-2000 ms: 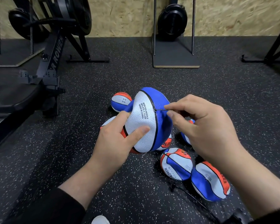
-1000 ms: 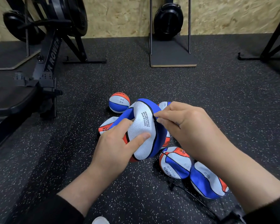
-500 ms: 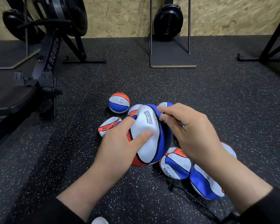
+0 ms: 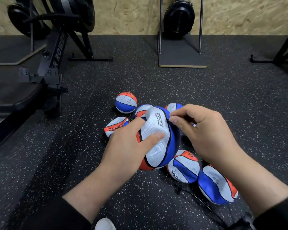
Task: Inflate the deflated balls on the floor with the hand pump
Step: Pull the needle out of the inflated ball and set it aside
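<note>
We are seeing even, moderately bright overhead light, soft shadows pooling under the balls, wide-angle bending at edges, slight blur on the wall.

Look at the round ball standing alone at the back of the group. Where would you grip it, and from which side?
Grip the round ball across its widest middle, fingers coming from above. It looks fully round, with bare floor at its left and far sides.
</note>
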`<state>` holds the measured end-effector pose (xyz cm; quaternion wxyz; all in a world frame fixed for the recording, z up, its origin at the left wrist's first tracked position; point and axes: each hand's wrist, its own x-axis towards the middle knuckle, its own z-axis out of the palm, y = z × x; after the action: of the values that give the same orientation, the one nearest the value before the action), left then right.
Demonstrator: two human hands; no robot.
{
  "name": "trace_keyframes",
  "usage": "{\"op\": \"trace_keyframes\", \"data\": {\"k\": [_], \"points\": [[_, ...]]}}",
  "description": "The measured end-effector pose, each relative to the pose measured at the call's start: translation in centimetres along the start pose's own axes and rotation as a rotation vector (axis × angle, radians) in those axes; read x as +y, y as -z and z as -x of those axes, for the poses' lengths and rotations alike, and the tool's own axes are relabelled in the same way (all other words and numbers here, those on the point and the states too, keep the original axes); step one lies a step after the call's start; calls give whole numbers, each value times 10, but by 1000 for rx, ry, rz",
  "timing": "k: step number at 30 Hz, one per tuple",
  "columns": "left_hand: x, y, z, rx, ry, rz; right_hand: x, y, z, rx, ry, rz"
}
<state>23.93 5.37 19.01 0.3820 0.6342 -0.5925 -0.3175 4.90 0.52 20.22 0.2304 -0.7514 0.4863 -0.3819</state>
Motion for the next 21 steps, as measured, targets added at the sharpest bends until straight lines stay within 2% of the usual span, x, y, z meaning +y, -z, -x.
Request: {"op": "trace_keyframes", "data": {"k": [14,21], "points": [[-6,-3,4,26,-30,6,0,-9,3,-69,-45,-19],[-7,-3,-3,-15,-11,47,1,-1,3,0,-38,-77]]}}
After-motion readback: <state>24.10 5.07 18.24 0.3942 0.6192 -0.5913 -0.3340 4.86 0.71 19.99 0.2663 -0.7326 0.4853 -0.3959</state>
